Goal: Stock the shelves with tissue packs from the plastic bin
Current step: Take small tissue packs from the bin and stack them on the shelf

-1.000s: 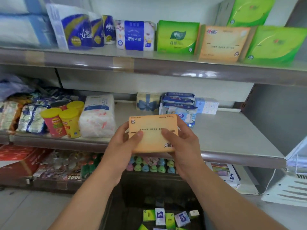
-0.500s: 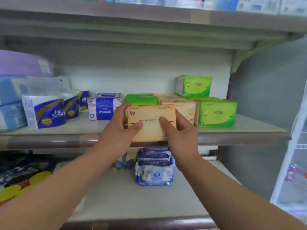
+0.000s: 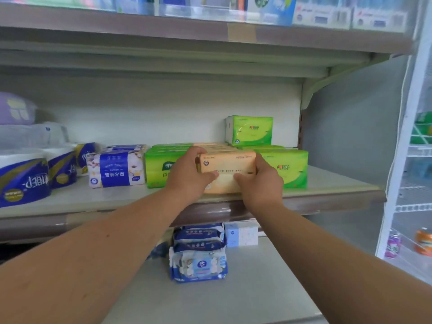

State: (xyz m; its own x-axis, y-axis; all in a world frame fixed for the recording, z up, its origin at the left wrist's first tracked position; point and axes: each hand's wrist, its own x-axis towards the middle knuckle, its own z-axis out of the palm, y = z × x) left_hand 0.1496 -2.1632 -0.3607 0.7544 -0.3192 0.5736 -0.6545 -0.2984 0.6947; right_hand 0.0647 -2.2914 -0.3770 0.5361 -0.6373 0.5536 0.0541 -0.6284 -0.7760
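Soft even light (edges blurred, bowed)

The orange tissue pack [image 3: 228,170] wears glossy plastic film (so do the green packs [image 3: 284,168]); the shelf [image 3: 327,185] looks smooth, matt.

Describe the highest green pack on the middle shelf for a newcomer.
Find the middle shelf of tissue packs. Right of the orange pack lies the front green pack; behind it, near the back wall, the upright green pack stands on the pile. It alone rises above every neighbour.
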